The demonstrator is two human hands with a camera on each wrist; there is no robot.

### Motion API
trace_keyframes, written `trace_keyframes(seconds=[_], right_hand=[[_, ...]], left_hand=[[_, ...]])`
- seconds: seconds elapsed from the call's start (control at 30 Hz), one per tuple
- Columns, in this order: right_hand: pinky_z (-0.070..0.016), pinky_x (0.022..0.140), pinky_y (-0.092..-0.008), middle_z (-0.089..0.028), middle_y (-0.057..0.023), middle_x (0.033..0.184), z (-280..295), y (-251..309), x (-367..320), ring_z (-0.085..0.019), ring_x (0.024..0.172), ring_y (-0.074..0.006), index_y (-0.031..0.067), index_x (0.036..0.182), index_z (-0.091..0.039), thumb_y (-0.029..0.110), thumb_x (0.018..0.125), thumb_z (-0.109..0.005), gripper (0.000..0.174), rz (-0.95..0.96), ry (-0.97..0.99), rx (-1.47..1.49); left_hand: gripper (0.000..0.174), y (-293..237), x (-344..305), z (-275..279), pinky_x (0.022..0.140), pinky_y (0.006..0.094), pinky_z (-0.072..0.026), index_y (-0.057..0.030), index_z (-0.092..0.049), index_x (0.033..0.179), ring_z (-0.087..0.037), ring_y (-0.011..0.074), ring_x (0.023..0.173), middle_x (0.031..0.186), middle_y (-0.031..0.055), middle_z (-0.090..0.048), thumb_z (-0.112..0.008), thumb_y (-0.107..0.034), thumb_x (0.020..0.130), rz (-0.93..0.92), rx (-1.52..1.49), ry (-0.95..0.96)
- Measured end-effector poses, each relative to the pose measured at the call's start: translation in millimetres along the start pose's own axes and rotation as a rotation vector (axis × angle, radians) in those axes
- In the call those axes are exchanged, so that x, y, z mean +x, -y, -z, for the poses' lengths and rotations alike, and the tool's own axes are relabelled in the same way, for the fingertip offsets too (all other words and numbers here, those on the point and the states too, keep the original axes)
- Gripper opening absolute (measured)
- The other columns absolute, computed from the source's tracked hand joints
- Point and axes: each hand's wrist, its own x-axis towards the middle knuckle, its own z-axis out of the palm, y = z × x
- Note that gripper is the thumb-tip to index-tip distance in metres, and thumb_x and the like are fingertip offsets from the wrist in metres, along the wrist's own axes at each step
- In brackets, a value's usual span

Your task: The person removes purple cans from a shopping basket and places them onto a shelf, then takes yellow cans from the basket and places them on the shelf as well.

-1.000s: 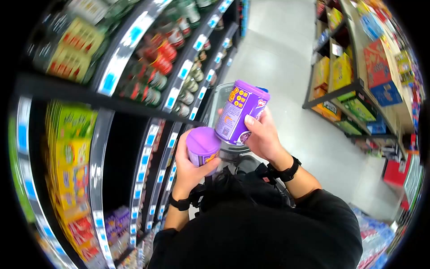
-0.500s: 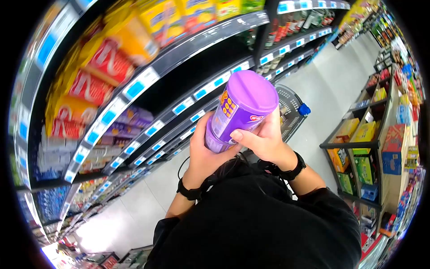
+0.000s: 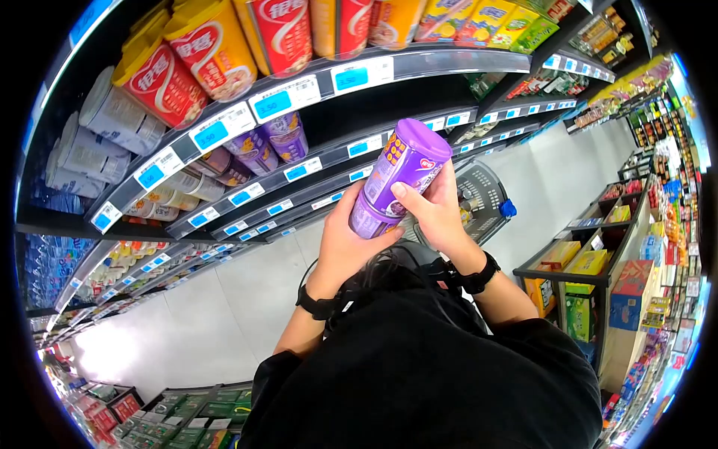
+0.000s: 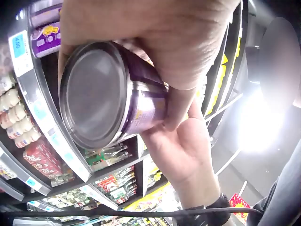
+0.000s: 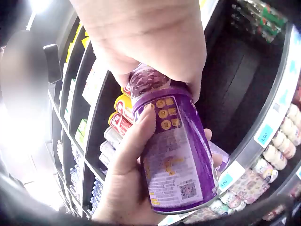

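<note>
Two purple cans are held end to end, tilted, in front of the chest. Around the upper can [image 3: 404, 168], with its purple lid facing up, curls the right hand [image 3: 441, 217], thumb across the label. The left hand [image 3: 340, 239] grips the lower can [image 3: 369, 220] from the left side and below. In the left wrist view the lower can's grey metal base [image 4: 96, 94] faces the camera, and the left hand [image 4: 155, 37] wraps its side. A printed label and square code show on a can [image 5: 178, 155] in the right wrist view, under the right hand [image 5: 146, 33].
Shelves on the left carry yellow and red bags [image 3: 280, 34], white tubs [image 3: 93, 150] and more purple cans [image 3: 288, 138] behind price-tag rails. A grey basket cart [image 3: 479, 194] stands beyond the hands. Boxed goods [image 3: 583, 314] fill a low rack on the right.
The two cans, held apart side by side one second ago, are now lined up end to end. The head view has turned toward the left shelves, with more of the bags and purple cans showing.
</note>
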Motion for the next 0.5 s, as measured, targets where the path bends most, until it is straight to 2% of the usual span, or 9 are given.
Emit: trace_keyframes(seconds=[0.13,0.3,0.37,0.43,0.5], right_hand=[[-0.0453,0.096,-0.0344,-0.051,-0.0089,0.121,-0.9,-16.8,10.0,-0.053,0.111,-0.0169,0.0057,0.134,-0.028,-0.001,0.077,-0.072,0.072,-0.118,0.059,0.038],[-0.0481,0.092,-0.0344,-0.05,-0.007,0.12,10.9,-34.1,39.2,-0.053,0.11,-0.0158,0.0079,0.132,-0.029,-0.007,0.068,-0.076,0.081,-0.291,0.164,0.045],[-0.0491,0.091,-0.0343,-0.051,-0.0067,0.118,14.4,-41.9,52.6,-0.055,0.109,-0.016,0.0078,0.13,-0.031,-0.009,0.066,-0.077,0.081,-0.301,0.177,0.035],[-0.0499,0.089,-0.0343,-0.054,-0.0066,0.115,16.3,-44.6,66.5,-0.057,0.105,-0.0165,0.0074,0.129,-0.034,-0.01,0.065,-0.077,0.079,-0.347,0.169,0.012],[-0.0503,0.088,-0.0332,-0.056,-0.0064,0.11,21.5,-53.8,83.3,-0.059,0.102,-0.0167,0.0071,0.127,-0.037,-0.009,0.066,-0.077,0.075,-0.356,0.181,0.031]], left_hand=[[0.07,11.2,6.8,6.6,0.083,0.0311,-0.0491,0.0014,-0.05,0.121,-0.063,0.019,0.095,0.103,0.0133,-0.064,-0.084,-0.021,0.064,-0.015,0.054,-0.083],[0.064,27.0,27.1,10.6,0.079,0.0312,-0.0495,0.0016,-0.053,0.118,-0.065,0.0201,0.089,0.098,0.0125,-0.066,-0.081,-0.022,0.065,0.088,0.023,-0.096],[0.06,36.2,36.5,10.0,0.078,0.0311,-0.0497,0.0019,-0.055,0.114,-0.064,0.0189,0.087,0.096,0.0124,-0.066,-0.081,-0.022,0.065,0.082,-0.017,-0.115],[0.057,45.8,46.3,8.4,0.077,0.0285,-0.05,0.0018,-0.054,0.115,-0.061,0.0133,0.088,0.1,0.0089,-0.064,-0.081,-0.017,0.069,0.143,-0.107,-0.107],[0.056,49.7,60.2,10.6,0.077,0.0282,-0.05,0.002,-0.054,0.115,-0.061,0.0125,0.088,0.1,0.0089,-0.064,-0.08,-0.018,0.07,0.147,-0.049,-0.099]])
